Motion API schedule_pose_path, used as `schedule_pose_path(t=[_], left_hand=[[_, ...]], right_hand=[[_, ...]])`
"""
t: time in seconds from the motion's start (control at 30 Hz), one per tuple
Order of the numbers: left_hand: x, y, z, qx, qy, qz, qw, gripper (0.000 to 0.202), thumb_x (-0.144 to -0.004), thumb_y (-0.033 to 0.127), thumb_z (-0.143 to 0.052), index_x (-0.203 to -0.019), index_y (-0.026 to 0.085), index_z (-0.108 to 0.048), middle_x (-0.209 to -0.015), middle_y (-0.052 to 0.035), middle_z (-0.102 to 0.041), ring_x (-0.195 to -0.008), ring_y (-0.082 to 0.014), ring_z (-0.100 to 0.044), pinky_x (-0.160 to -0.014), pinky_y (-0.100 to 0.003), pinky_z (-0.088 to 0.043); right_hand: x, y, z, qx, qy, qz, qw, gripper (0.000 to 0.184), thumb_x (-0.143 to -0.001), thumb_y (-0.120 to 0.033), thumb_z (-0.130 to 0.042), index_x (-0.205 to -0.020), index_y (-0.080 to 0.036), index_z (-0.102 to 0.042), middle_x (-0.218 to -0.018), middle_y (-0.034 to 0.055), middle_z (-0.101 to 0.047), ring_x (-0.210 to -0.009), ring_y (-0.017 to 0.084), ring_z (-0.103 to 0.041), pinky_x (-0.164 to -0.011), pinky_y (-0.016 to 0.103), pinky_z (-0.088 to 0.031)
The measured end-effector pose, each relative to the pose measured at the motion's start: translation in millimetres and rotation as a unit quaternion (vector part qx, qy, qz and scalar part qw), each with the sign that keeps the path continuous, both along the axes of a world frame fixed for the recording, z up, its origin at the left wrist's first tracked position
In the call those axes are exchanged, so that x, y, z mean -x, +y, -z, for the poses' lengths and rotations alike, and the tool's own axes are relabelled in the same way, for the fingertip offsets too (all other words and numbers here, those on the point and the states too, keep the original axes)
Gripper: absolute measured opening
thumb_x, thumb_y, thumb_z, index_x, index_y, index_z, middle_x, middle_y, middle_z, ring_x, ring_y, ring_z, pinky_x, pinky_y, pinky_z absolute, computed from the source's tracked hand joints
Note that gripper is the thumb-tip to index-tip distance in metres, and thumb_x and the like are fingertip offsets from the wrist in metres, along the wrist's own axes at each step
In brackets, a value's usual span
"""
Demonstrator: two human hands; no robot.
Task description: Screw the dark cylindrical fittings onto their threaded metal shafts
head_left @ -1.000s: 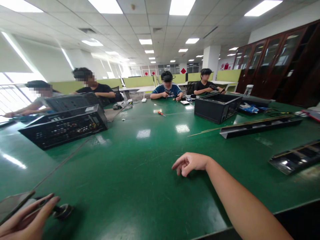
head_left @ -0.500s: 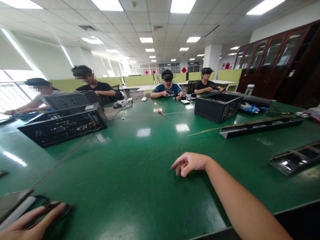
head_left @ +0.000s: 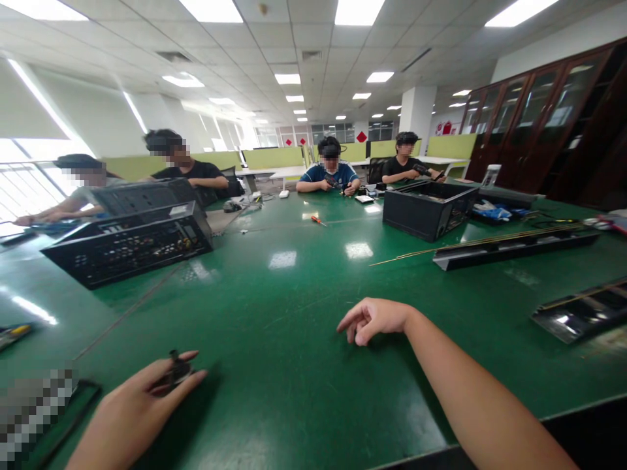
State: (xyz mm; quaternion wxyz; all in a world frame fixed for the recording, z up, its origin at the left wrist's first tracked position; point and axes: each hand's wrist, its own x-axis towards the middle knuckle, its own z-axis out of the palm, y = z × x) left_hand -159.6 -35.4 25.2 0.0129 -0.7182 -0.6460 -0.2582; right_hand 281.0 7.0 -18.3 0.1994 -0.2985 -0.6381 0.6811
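Observation:
My left hand (head_left: pixel 140 401) lies low on the green table (head_left: pixel 274 339) at the lower left, its fingers closed around a small dark round object (head_left: pixel 177 371) with a stub sticking up. A dark strap or cord (head_left: pixel 73 418) runs off to its left. My right hand (head_left: pixel 373 318) rests on the table in the middle, forearm stretched in from the lower right, fingers loosely curled and slightly apart, holding nothing.
A black computer case (head_left: pixel 130 243) lies on its side at the left, another open case (head_left: pixel 427 209) at the back right. Long dark panels (head_left: pixel 514 247) and a thin rod lie at the right. Several people sit around the far side. A red screwdriver (head_left: pixel 317 221) lies mid-table.
My left hand has moved right and forward across the table, carrying the small dark object with it. My right hand has stayed where it was.

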Motion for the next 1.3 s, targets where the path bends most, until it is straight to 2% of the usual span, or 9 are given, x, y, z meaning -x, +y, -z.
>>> schedule_pose_path(t=[0.07, 0.17, 0.23, 0.33, 0.5, 0.7, 0.9, 1.03, 1.3], left_hand=[[-43, 8, -6.4, 0.066, 0.011, 0.110, 0.992, 0.045, -0.072, 0.059, -0.065, -0.095, 0.022, -0.075, -0.094, -0.0048, -0.076, -0.081, -0.0253, -0.072, -0.075, -0.032, -0.058], [-114, 17, -14.5, 0.081, 0.043, 0.248, 0.964, 0.031, -0.081, 0.040, -0.062, -0.105, 0.024, -0.073, -0.099, -0.0057, -0.073, -0.088, -0.0231, -0.069, -0.082, -0.031, -0.054], [-151, 22, -13.4, 0.072, 0.065, 0.286, 0.953, 0.033, -0.080, 0.029, -0.064, -0.112, 0.027, -0.069, -0.102, -0.0044, -0.072, -0.093, -0.0235, -0.068, -0.085, -0.033, -0.052], [-179, 29, -1.9, 0.055, 0.078, 0.310, 0.946, 0.041, -0.078, 0.022, -0.066, -0.118, 0.028, -0.063, -0.109, -0.0045, -0.071, -0.102, -0.0258, -0.066, -0.090, -0.037, -0.050], [-179, 34, 18.2, 0.062, 0.033, 0.317, 0.946, 0.042, -0.077, 0.020, -0.069, -0.117, 0.026, -0.058, -0.111, -0.0043, -0.070, -0.100, -0.0250, -0.067, -0.084, -0.035, -0.051], [-174, 28, 18.6, 0.061, -0.053, 0.331, 0.940, 0.025, -0.075, 0.018, -0.070, -0.098, 0.023, -0.063, -0.093, -0.0014, -0.070, -0.088, -0.0203, -0.066, -0.079, -0.030, -0.049], [-175, 25, 20.1, 0.067, -0.091, 0.330, 0.937, 0.023, -0.073, 0.018, -0.073, -0.095, 0.022, -0.065, -0.091, -0.0015, -0.070, -0.086, -0.0199, -0.066, -0.077, -0.030, -0.049], [-175, 24, 20.9, 0.068, -0.104, 0.325, 0.937, 0.023, -0.072, 0.018, -0.073, -0.094, 0.021, -0.066, -0.091, -0.0022, -0.071, -0.086, -0.0202, -0.066, -0.076, -0.030, -0.049], [-175, 24, 24.0, 0.072, -0.118, 0.325, 0.936, 0.023, -0.072, 0.018, -0.073, -0.093, 0.021, -0.066, -0.091, -0.0013, -0.070, -0.086, -0.0194, -0.066, -0.076, -0.029, -0.048]], right_hand=[[3, -2, -0.3, -0.018, -0.011, 0.010, 1.000, 0.058, -0.060, -0.031, -0.087, -0.113, -0.014, -0.070, -0.086, 0.0055, -0.072, -0.066, 0.012, -0.063, -0.062, 0.023, -0.050], [13, -7, -1.7, -0.054, -0.021, 0.037, 0.998, 0.064, -0.061, -0.033, -0.087, -0.119, -0.013, -0.066, -0.082, 0.0042, -0.070, -0.064, 0.011, -0.061, -0.061, 0.022, -0.048], [21, -11, -3.3, -0.076, -0.023, 0.071, 0.994, 0.078, -0.060, -0.034, -0.087, -0.129, -0.015, -0.058, -0.087, 0.0046, -0.070, -0.064, 0.011, -0.061, -0.061, 0.022, -0.048], [32, -16, -5.7, -0.165, -0.079, 0.138, 0.974, 0.076, -0.056, -0.039, -0.089, -0.122, -0.015, -0.062, -0.084, 0.0031, -0.068, -0.062, 0.011, -0.057, -0.055, 0.021, -0.044], [42, -21, -7.4, -0.267, -0.147, 0.172, 0.937, 0.041, -0.069, -0.036, -0.080, -0.104, -0.018, -0.071, -0.074, 0.0008, -0.067, -0.061, 0.013, -0.056, -0.054, 0.022, -0.041], [51, -27, -9.0, -0.346, -0.173, 0.200, 0.900, 0.020, -0.077, -0.026, -0.072, -0.096, -0.021, -0.073, -0.081, 0.0013, -0.070, -0.072, 0.016, -0.061, -0.065, 0.025, -0.042], [55, -32, -11.4, -0.399, -0.187, 0.202, 0.875, 0.013, -0.078, -0.023, -0.071, -0.091, -0.020, -0.073, -0.081, 0.0013, -0.070, -0.075, 0.016, -0.062, -0.068, 0.026, -0.042], [55, -34, -10.7, -0.412, -0.200, 0.199, 0.867, 0.014, -0.076, -0.024, -0.074, -0.089, -0.019, -0.072, -0.081, 0.0013, -0.069, -0.074, 0.016, -0.062, -0.068, 0.026, -0.042], [55, -34, -12.8, -0.433, -0.207, 0.182, 0.858, 0.011, -0.085, -0.026, -0.066, -0.091, -0.019, -0.072, -0.082, 0.0024, -0.070, -0.075, 0.016, -0.062, -0.069, 0.026, -0.042]])
